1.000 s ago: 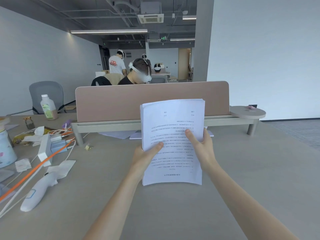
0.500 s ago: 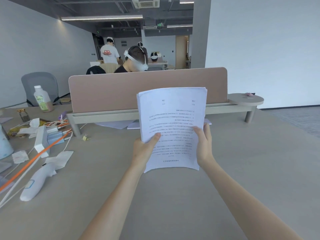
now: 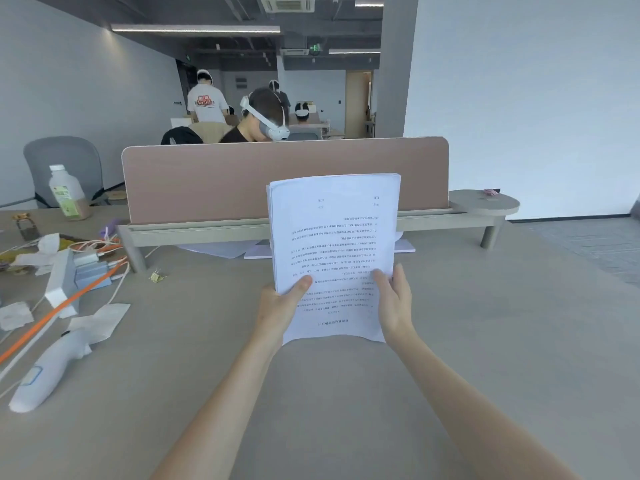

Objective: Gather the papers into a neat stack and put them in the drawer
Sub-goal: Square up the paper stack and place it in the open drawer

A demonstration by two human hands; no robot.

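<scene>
A stack of printed white papers stands upright on its lower edge on the grey desk, text upside down toward me. My left hand grips the stack's lower left side, thumb on the front sheet. My right hand grips the lower right side, thumb likewise on the front. The bottom edge curves slightly where it meets the desk. More loose white sheets lie flat under the shelf behind the stack. No drawer is in view.
A pink divider panel on a low shelf crosses the desk behind the papers. At left lie a white handheld device, orange cable, small boxes, a binder clip and a bottle. People sit and stand beyond the divider.
The stack has dropped slightly, so its bottom edge now rests on the desk and bows. Both hands keep the same grip on its lower sides.
</scene>
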